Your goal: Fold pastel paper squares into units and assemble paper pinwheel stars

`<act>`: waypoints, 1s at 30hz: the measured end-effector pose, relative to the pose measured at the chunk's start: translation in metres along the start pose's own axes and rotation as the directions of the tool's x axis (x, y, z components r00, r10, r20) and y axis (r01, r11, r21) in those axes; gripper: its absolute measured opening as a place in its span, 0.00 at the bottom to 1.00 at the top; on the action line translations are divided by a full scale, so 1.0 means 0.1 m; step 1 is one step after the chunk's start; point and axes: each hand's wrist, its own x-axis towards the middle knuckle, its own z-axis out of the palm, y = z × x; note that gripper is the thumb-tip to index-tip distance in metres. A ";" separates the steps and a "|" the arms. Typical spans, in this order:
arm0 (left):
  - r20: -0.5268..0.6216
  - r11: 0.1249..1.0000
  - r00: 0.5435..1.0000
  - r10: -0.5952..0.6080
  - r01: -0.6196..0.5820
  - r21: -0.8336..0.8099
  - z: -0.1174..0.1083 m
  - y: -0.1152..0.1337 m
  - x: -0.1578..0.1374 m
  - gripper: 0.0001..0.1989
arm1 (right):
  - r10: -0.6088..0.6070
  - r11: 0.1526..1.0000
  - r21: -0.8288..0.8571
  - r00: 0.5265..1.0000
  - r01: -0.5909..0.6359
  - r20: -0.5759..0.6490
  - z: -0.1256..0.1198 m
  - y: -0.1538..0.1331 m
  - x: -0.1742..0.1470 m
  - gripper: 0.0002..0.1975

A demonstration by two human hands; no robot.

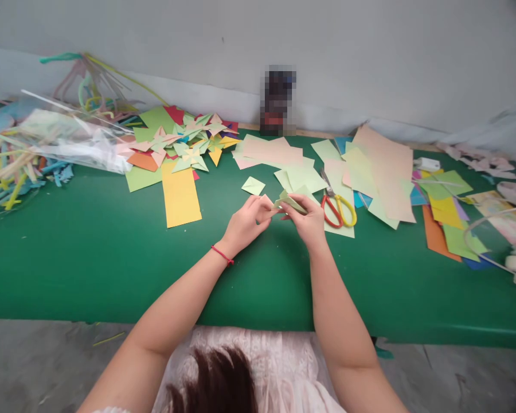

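Observation:
My left hand [248,222], with a red cord at its wrist, pinches the pale pinkish end of a small folded paper piece. My right hand [308,221] is closed on the light green folded part [289,202] of it. Both hands meet just above the green table, and the fingers partly hide the folds. Just beyond my left hand lies a small pale green folded square [253,185]. Close to my right hand, scissors [337,209] with one red and one yellow handle rest on pale green sheets [303,176].
Folded paper pinwheel shapes [193,155] pile up at the back left, near a yellow sheet [181,194]. Coloured pipe cleaners [15,163] and a clear plastic bag [83,140] lie far left. Pink sheets [387,166], coloured papers [449,215] and a white cable [484,258] are at right.

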 end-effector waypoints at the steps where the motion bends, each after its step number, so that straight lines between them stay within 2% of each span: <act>1: -0.005 1.000 1.000 0.001 -0.001 0.003 0.00 0.00 0.00 0.12 | -0.028 0.999 -0.023 1.000 0.028 -0.003 0.00 0.00 -0.01 0.12; 7: -0.015 1.000 1.000 0.005 -0.005 -0.006 0.01 -0.02 0.00 0.11 | -0.227 0.952 -0.195 0.972 0.236 0.068 -0.04 -0.05 -0.02 0.07; 10: -0.025 1.000 1.000 0.006 -0.006 -0.019 0.02 -0.02 0.00 0.11 | -0.255 0.933 -0.240 0.963 0.269 0.089 -0.04 -0.06 -0.02 0.07; 19: -0.077 0.999 0.997 0.029 -0.032 -0.036 0.02 -0.02 0.00 0.10 | -0.153 0.955 -0.242 0.985 0.169 0.085 -0.05 -0.02 -0.01 0.10; 24: -0.067 0.997 0.997 0.036 -0.040 -0.064 0.01 -0.01 -0.01 0.11 | -0.112 0.955 -0.264 0.990 0.132 0.088 -0.09 -0.05 -0.01 0.11; 30: -0.027 0.993 0.998 0.051 -0.053 -0.108 0.00 0.02 0.00 0.10 | -0.077 0.972 -0.215 0.992 0.097 0.098 -0.11 -0.08 -0.01 0.11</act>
